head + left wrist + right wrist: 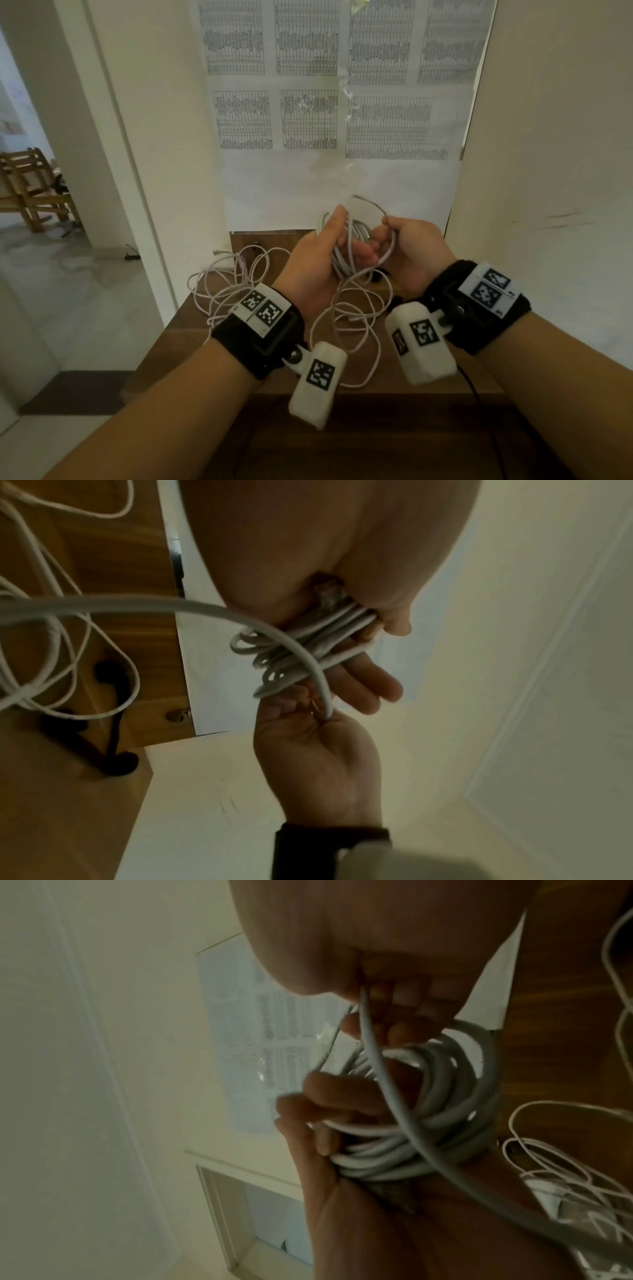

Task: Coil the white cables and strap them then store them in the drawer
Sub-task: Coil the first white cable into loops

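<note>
While the bench (394,390) runs only a narrow strip ahead of me, I have a wall (548,171) close on my right, a paper sheet of printed tables (308,113) straight ahead, and a doorway (41,240) opening to the left where the floor drops away past the bench's left edge. The near edge of the bench sits just under my wrists, so both hands work in the air above it, with free room mostly upward and to the left.

My left hand (317,263) is raised, fingers curled round a bundle of white cable coil (346,253); the left wrist view shows several loops (301,647) pressed between thumb and fingers. My right hand (411,250) is just beside it, nearly touching, pinching a single strand of the same cable (371,1047) between thumb and fingers, and that strand arcs over the top of the coil.

Below the hands, the loose remainder of white cables (342,325) lies in open tangled loops across the bench, spreading toward its left edge (219,291). A black cord (113,723) lies on the wood near the far edge. I cannot make out any drawer from here.
</note>
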{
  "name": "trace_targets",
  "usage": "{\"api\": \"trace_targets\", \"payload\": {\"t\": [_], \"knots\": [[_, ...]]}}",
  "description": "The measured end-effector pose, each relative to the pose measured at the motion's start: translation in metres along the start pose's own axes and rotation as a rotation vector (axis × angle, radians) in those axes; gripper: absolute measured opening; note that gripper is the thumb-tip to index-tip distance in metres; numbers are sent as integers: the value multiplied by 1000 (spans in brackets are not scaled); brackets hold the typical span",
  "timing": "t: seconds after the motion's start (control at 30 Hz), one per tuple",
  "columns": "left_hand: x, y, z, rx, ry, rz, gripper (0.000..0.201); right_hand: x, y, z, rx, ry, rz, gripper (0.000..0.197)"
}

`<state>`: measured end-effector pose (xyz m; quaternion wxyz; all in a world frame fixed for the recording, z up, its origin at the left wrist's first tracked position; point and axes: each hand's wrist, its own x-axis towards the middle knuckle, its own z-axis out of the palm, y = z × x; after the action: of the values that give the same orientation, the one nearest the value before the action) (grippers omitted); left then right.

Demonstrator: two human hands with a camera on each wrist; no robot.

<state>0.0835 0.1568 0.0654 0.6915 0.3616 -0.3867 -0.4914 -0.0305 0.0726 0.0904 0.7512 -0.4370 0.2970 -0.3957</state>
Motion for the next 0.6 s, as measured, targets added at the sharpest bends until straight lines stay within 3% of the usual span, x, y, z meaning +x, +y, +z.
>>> {"api": "trace_targets", "payload": {"t": [0.1, 0.17, 0.23, 0.3, 0.43, 0.53, 0.6], "knots": [[0, -1, 2, 42, 7, 39, 57, 5, 4, -2, -59, -8, -24, 30], [-2, 4, 3, -17, -35, 20, 64, 5, 7, -5, -419, 25, -240, 22], [-4, 9, 1, -83, -93, -30, 74, -1, 10, -6, -803, 11, -462, 27], [-6, 14, -1, -154, -166, -79, 72, -4, 12, -7, -967, -74, -580, 35], [-9, 19, -1, -225, -237, -136, 43, -6, 9, -7, -780, -259, -409, 38], [-9, 18, 2, -151, -222, -95, 36, -8, 12, -5, -740, -288, -358, 48], [-10, 17, 4, -135, -220, -58, 33, -10, 14, -3, -672, -289, -334, 42]]}}
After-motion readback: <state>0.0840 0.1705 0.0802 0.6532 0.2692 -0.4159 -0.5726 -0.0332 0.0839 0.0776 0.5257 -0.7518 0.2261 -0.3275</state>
